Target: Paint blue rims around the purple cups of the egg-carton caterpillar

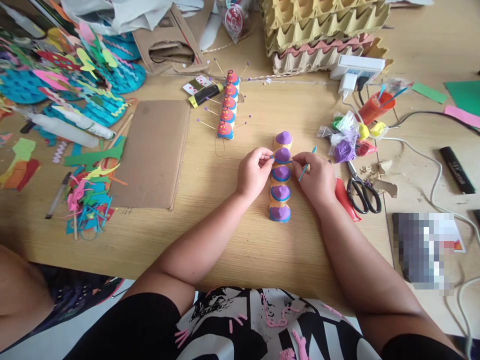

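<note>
A strip of egg-carton cups (280,193) with purple clay tops stands upright from me on the table; the lower cups have blue clay rims. My left hand (256,171) pinches the left end of a thin blue clay strand (283,161) at the second cup from the far end. The strand's right end is pinched by my right hand (315,176), which also holds a small blue tool (304,170) among its fingers. Farther off stands a finished-looking red and blue cup strip (227,111) with pins sticking out.
Scissors (363,194), bagged clay (345,150) and an orange cup (376,107) lie to the right. Brown cardboard (150,152) and paper scraps (90,195) are left. Stacked egg trays (322,35) stand at the back. Another person's bare limb (20,295) shows lower left.
</note>
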A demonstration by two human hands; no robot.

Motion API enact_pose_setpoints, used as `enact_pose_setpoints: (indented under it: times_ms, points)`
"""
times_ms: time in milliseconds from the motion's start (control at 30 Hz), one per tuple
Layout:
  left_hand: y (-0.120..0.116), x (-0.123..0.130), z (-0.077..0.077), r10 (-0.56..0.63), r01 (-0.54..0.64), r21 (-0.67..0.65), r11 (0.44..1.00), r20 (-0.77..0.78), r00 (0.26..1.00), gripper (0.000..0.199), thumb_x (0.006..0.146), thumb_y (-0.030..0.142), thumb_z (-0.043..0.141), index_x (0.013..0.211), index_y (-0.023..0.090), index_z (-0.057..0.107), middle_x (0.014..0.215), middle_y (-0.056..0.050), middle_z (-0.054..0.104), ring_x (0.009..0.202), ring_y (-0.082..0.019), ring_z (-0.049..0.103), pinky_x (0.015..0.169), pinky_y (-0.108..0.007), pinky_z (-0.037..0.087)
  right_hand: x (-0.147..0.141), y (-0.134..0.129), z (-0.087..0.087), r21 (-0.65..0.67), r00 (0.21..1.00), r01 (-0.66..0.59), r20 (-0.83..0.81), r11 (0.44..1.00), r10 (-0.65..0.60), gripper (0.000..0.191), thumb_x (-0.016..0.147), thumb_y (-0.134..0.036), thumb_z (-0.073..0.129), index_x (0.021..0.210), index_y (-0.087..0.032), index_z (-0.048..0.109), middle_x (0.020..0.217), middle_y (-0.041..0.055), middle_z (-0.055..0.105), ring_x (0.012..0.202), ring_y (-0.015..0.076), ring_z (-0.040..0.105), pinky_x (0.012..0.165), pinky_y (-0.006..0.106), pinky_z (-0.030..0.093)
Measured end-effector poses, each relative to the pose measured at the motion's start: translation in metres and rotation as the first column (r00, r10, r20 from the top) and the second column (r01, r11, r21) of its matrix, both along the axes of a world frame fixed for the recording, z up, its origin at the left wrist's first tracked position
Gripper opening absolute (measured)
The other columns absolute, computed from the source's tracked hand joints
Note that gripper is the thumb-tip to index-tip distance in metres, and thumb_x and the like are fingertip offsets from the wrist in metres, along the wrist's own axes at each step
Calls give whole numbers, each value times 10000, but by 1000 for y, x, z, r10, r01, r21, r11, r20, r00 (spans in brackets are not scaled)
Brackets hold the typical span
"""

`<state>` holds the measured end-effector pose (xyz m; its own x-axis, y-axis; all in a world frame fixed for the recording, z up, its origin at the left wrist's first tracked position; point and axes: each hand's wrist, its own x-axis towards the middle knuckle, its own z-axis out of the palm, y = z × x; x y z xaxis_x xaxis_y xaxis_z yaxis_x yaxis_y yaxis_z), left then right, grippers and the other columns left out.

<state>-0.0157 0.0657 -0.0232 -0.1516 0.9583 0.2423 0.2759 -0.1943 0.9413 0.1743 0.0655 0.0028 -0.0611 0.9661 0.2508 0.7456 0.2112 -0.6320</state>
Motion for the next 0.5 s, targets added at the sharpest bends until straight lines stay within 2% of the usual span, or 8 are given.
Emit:
enact_pose_setpoints:
  times_ms: [500]
  points:
    - [0,0,-1,1,2,40,999,-66,998,164,917,79,681,857,231,670,842,8,748,760,-142,687,753,-275,541,-2,5,-4,21,999,19,-38,1000,-18,134,932,-307,668,994,-278,783,1002,59,859,914,284,760,835,422,582]
